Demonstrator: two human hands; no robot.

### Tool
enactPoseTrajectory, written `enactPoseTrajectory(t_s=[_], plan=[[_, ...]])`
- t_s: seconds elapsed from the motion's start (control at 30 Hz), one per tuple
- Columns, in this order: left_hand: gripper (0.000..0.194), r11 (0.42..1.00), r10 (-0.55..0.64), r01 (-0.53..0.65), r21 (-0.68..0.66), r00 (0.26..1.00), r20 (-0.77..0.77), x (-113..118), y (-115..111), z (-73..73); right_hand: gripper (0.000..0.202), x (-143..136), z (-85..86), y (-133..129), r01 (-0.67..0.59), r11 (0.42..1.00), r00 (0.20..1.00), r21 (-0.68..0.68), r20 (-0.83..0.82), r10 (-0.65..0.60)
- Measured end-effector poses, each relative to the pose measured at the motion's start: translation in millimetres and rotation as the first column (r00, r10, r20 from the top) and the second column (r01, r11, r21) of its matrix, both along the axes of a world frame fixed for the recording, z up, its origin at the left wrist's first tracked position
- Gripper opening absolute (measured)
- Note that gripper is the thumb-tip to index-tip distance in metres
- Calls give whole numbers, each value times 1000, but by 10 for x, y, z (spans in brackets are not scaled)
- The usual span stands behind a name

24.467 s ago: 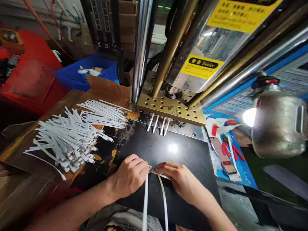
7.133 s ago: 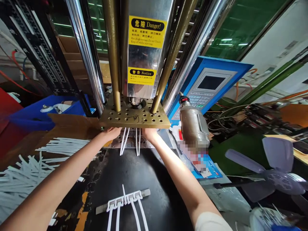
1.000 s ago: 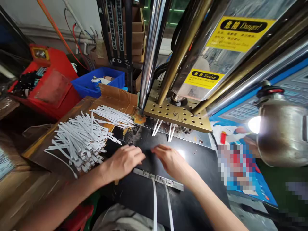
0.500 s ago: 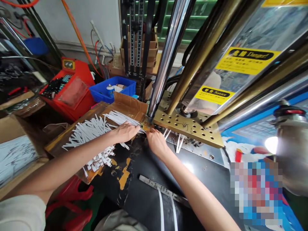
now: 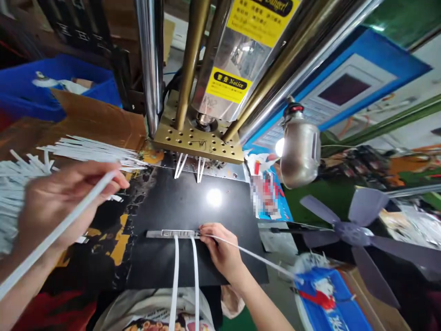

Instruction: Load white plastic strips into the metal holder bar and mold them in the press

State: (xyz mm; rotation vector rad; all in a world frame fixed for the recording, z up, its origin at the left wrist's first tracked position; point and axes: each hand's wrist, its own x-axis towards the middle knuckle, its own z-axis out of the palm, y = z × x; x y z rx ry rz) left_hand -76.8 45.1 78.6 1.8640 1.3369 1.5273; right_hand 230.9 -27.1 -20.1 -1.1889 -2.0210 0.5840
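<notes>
We find the narrow grey metal bar (image 5: 153, 234) on the near part of the black desk (image 5: 155, 202), two flat white strips (image 5: 175, 276) already seated. The right hand (image 5: 220, 246) pinches a third white strip (image 5: 258, 259) at the bar's right end; we cannot confirm seating. The left hand (image 5: 65, 202) pinches a fourth white strip (image 5: 69, 220), apart from the bar, not yet seated.
</notes>
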Motion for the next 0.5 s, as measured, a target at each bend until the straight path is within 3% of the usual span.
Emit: enactPoseTrajectory(t_s=[0.13, 0.27, 0.4, 0.5], plan=[[12, 978, -140, 176, 110, 951, -276, 151, -272, -456, 11, -42, -31, -69, -31, 996, 994, 81, 110, 21], [12, 942, -298, 330, 59, 905, -305, 315, -474, -804, 15, -43, 4, 0, -50, 996, 974, 75, 224, 32], [11, 935, -349, 351, -60, 874, -339, 453, -563, -924, 30, 30, 42, -31, -104, 986, 960, 133, 273, 65], [18, 940, -324, 334, -63, 823, -467, 524, -612, -926, 28, 83, -61, 2, -109, 970, 975, 217, 211, 62]])
